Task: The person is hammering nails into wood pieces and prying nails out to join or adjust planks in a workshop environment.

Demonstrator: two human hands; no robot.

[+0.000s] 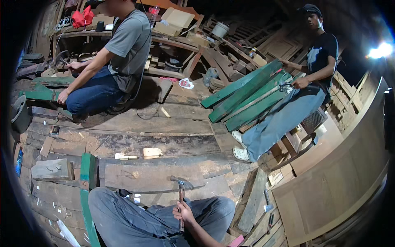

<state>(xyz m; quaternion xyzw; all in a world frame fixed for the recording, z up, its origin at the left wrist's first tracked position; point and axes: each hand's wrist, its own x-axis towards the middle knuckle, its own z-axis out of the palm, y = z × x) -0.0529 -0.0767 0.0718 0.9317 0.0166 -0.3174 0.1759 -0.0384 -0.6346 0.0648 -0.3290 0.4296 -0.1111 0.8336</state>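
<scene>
My right hand [184,213] is closed around the handle of a claw hammer [181,192], held upright over my lap with its head at the top. Beyond the hammer head a broad wooden plank [154,178] lies across the floor, with sawdust and a bent dark piece on it. Beside my left knee runs a narrow green-painted beam [85,197]. A short thick wood block [51,169] sits left of that beam. My left hand does not show.
Kneeling at the left, a person [127,53] grips a hammer over green timber. At the right another person [323,57] stands by leaning green boards [247,94]. A grey bucket [20,113], wood scraps [152,152], a second hammer [268,203] and a large panel [329,197] surround me.
</scene>
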